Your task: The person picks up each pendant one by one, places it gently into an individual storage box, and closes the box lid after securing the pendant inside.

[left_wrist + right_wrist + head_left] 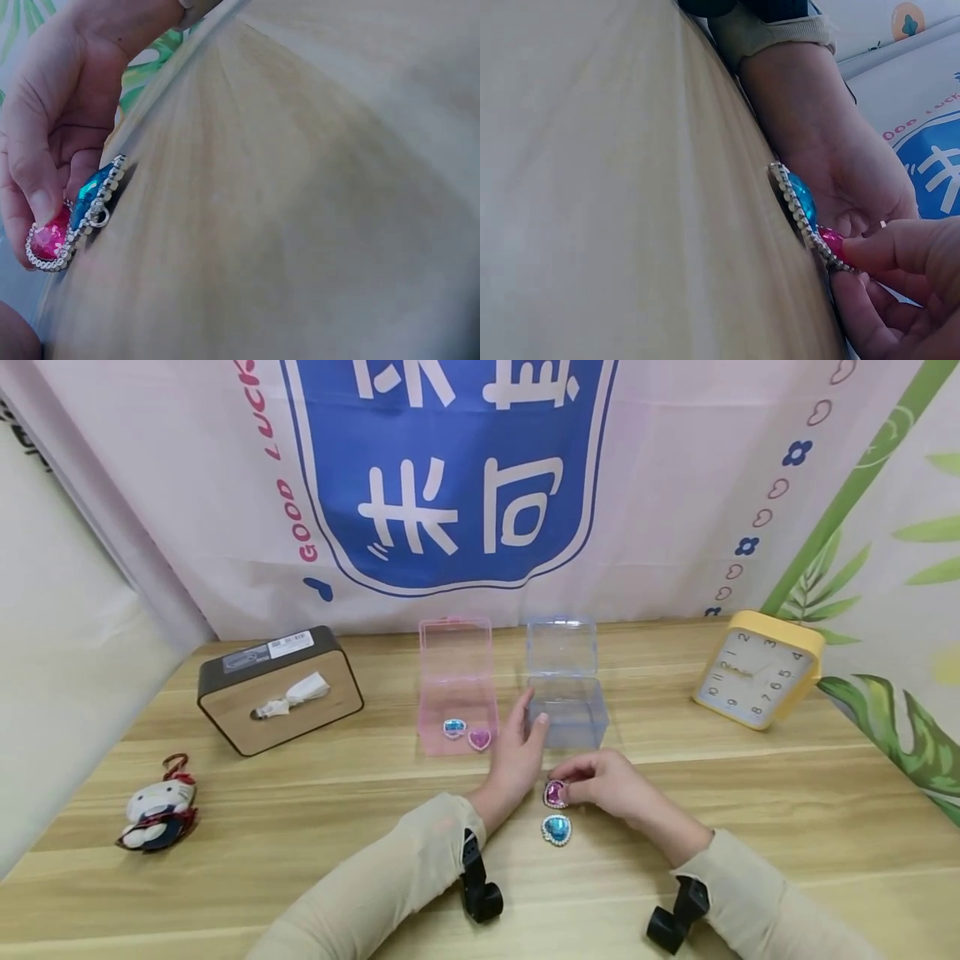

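Note:
My right hand (611, 785) pinches a pink heart-shaped gem (554, 793) with a beaded silver rim between thumb and fingers, low over the table. Just nearer to me lies a blue heart-shaped gem (557, 830) with the same kind of rim. In the right wrist view the pink gem (832, 241) partly overlaps the blue one (802, 199). My left hand (517, 758) lies along the left side of a clear blue box (566, 724), fingers fairly straight and touching it. That box has its lid raised, and no gems show inside.
Left of the blue box stands an open clear pink box (432, 710) holding a blue gem (453, 727) and a pink gem (479, 739). A wood-faced block (300, 714) and a plush keychain (159, 814) sit at left, a yellow clock (757, 672) at right. Behind hangs a printed cloth (645, 527).

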The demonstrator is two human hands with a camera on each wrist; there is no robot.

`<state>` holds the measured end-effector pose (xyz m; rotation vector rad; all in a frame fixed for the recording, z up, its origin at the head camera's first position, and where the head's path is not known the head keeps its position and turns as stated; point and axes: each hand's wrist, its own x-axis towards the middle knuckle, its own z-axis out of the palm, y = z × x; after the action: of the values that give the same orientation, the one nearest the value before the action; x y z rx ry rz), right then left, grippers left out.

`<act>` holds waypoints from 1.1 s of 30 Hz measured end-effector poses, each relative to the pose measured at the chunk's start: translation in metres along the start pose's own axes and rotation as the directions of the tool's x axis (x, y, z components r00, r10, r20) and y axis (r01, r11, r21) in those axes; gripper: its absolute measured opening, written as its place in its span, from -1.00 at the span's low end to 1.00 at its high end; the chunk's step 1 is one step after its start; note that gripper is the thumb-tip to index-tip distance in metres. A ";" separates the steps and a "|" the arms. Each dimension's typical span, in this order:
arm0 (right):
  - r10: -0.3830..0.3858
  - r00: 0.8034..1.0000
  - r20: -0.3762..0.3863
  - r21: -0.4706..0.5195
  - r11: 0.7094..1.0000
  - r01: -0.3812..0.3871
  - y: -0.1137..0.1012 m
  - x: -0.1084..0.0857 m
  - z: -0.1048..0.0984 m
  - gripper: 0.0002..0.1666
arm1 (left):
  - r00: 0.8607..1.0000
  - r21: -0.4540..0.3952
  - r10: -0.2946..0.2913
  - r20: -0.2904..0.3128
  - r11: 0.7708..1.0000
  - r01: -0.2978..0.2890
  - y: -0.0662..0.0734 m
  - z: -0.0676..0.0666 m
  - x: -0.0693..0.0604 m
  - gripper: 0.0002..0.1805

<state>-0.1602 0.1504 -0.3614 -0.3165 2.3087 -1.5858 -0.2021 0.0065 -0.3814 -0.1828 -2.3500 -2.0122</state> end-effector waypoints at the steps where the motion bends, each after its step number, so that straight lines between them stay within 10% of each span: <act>1: 0.010 1.000 0.005 0.015 1.000 -0.010 0.000 0.000 -0.001 -0.64 | 1.000 -0.004 0.007 -0.001 1.000 -0.007 0.000 0.000 0.000 -0.42; 33: 0.041 0.999 -0.029 0.058 0.998 -0.039 -0.032 -0.005 -0.030 -0.67 | 1.000 0.033 0.000 0.003 0.999 0.000 -0.001 0.000 0.000 -0.41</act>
<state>-0.1669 0.1662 -0.3210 -0.2329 2.2724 -1.6441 -0.2024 0.0065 -0.3825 -0.1849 -2.3825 -1.9734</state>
